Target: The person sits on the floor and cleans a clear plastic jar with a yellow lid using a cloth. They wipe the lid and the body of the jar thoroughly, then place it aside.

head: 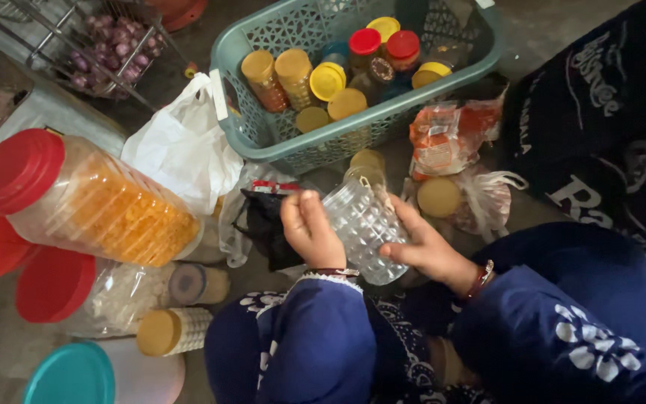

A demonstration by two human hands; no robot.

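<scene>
Below the green basket [263,135], we hold an empty clear jar [364,228] between left hand [312,232] and right hand [428,251], fingers wrapped around it.

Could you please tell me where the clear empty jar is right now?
In the head view, the clear jar sits centre frame, held between the left hand and right hand, just below the green basket.

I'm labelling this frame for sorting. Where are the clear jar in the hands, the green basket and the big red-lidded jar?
clear jar [364,224], head view, ribbed side wall.
green basket [315,146], head view, front lattice wall.
big red-lidded jar [18,170], head view, red lid.
</scene>
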